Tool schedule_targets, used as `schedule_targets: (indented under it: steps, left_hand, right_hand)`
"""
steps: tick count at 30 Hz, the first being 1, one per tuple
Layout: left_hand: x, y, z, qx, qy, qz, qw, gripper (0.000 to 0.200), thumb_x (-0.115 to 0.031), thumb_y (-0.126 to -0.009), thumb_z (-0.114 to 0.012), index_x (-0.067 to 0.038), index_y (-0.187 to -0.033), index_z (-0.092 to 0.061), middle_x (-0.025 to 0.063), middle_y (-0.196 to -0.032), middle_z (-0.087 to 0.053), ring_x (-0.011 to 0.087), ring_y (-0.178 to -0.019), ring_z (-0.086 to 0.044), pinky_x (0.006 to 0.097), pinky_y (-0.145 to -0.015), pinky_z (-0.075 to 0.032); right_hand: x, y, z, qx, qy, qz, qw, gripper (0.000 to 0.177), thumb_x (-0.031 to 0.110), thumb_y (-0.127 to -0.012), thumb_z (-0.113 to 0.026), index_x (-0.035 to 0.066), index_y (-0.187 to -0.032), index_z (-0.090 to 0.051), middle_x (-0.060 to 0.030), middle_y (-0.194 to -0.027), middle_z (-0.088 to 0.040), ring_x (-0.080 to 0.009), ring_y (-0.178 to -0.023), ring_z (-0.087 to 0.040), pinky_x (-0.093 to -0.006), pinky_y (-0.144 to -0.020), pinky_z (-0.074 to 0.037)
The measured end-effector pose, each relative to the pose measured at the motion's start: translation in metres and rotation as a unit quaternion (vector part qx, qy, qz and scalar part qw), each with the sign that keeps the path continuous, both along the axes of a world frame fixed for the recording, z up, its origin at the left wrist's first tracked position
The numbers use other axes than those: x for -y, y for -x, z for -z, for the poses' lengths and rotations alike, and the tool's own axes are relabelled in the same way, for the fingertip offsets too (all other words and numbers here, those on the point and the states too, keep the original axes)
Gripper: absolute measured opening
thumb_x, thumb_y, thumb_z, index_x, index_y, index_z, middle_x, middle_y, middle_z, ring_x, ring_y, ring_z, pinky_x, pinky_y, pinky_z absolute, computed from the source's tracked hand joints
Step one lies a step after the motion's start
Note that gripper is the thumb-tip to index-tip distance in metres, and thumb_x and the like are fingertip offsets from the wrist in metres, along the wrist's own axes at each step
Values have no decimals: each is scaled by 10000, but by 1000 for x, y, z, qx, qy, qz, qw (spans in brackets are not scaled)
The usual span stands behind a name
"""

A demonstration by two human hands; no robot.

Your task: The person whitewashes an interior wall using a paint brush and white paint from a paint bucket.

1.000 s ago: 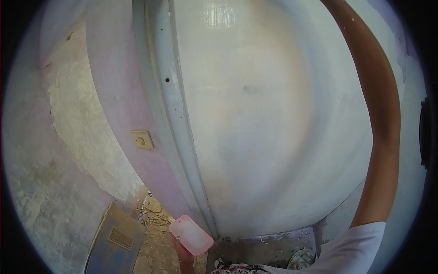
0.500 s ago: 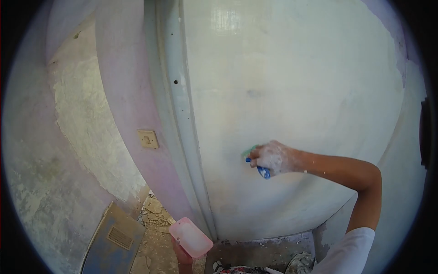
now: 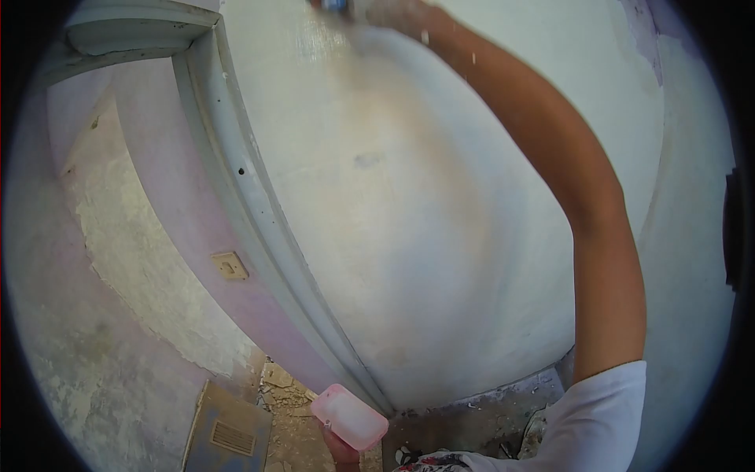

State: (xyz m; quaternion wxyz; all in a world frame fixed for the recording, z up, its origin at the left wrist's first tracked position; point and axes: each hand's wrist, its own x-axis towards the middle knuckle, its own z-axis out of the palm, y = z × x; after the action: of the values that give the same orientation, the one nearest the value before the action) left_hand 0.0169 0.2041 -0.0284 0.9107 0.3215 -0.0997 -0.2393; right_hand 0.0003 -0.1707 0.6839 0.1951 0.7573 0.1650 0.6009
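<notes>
My right hand (image 3: 387,14) is raised to the top edge of the view, partly cut off, with a whitish coating on its skin. Its fingers are closed on a blue hand tool (image 3: 335,4), mostly out of frame, held at the pale wall (image 3: 330,228); its exact kind does not show. A wet, shiny patch lies on the wall just below the tool. Low in the view, my left hand (image 3: 340,448) grips a pink plastic tub (image 3: 376,431) with white material inside. The tub hides most of that hand's fingers.
A grey door frame (image 3: 259,200) runs down the wall's left side. Beyond it is a light switch (image 3: 229,266) on a lilac wall. A board with a vent grille (image 3: 233,437) leans at lower left, near rubble (image 3: 285,393) on the floor.
My right hand has swept up and left from mid-wall to the top edge, carrying the blue tool. The view has shifted; my left hand still holds the pink tub.
</notes>
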Motion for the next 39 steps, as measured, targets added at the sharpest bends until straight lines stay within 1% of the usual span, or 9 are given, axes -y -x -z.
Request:
schedule_targets:
  steps: [1, 3, 5, 11, 15, 17, 20, 28, 39]
  left_hand:
    - [0, 1, 9, 3, -14, -7, 1000, 595, -493, -1007, -459, -123, -1474, -466, 93, -1387, -596, 309, -1257, -601, 500, -1043, -514]
    - [0, 3, 25, 0, -27, -17, 999, 596, -499, -1010, -452, -124, -1473, -468, 94, -1384, -599, 312, -1253, -605, 499, -1041, -517]
    - [-2, 4, 40, 8, -43, -34, 998, 606, -509, -1013, -438, -121, -1477, -463, 93, -1383, -599, 316, -1242, -612, 499, -1044, -518]
    - [-7, 31, -18, -9, -13, 23, 1000, 608, -461, -1020, -459, -110, -1514, -411, 124, -1419, -574, 326, -1255, -605, 500, -1062, -508]
    - [3, 24, -18, 23, -62, -6, 998, 586, -396, -1028, -500, -112, -1527, -382, 119, -1458, -534, 312, -1305, -566, 471, -1099, -486]
    - [10, 19, -20, 10, -53, -1, 999, 572, -354, -1024, -527, -91, -1515, -392, 115, -1442, -545, 298, -1301, -566, 457, -1100, -483]
    - [28, 19, -35, 21, -72, 2, 997, 562, -314, -1027, -530, -84, -1519, -388, 111, -1424, -553, 280, -1289, -571, 449, -1093, -488]
    - [84, 19, -9, 32, -45, 69, 996, 628, -197, -994, -584, -79, -1548, -315, 119, -1475, -473, 249, -1350, -498, 426, -1129, -445]
    - [125, 62, -9, 125, -76, 51, 988, 806, -169, -919, -639, -103, -1580, -184, 148, -1517, -398, 292, -1393, -444, 462, -1161, -388]
  right_hand:
    - [27, 12, 41, 5, 151, 86, 985, 217, 156, -748, -753, 131, -957, -700, -63, -924, -683, -211, -902, -679, -394, -722, -581]
    - [17, -1, 161, -124, 113, 235, 957, 125, 81, -751, -695, 99, -861, -638, -87, -1101, -629, -262, -1042, -635, -381, -754, -615]
    - [14, 12, 288, -230, 112, 215, 942, 312, 150, -843, -689, 55, -1136, -637, -123, -1405, -581, -300, -1177, -634, -341, -669, -632]
    - [-30, 62, 559, -476, -136, 80, 865, 237, 159, -822, -741, 64, -1033, -693, -124, -1157, -639, -293, -1066, -657, -364, -778, -616]
    - [-52, 89, 648, -312, -715, -159, 605, 185, 184, -898, -743, 90, -1057, -729, -53, -926, -738, -218, -813, -709, -315, -723, -572]
    - [-60, 114, 646, -253, -837, -164, 457, 177, 185, -909, -759, 82, -1050, -725, -14, -915, -722, -153, -815, -690, -288, -715, -558]
    - [-64, 154, 633, -187, -887, -193, 375, 157, 155, -906, -762, 74, -1034, -722, -25, -915, -720, -147, -804, -687, -279, -709, -561]
    - [-92, 211, 594, -90, -875, -302, 369, 223, 136, -970, -696, -8, -1140, -700, -102, -965, -711, -187, -838, -704, -336, -749, -604]
    - [-147, 187, 626, -119, -855, -176, 473, 177, 53, -963, -714, -11, -1127, -727, -83, -1042, -683, -139, -874, -685, -260, -773, -576]
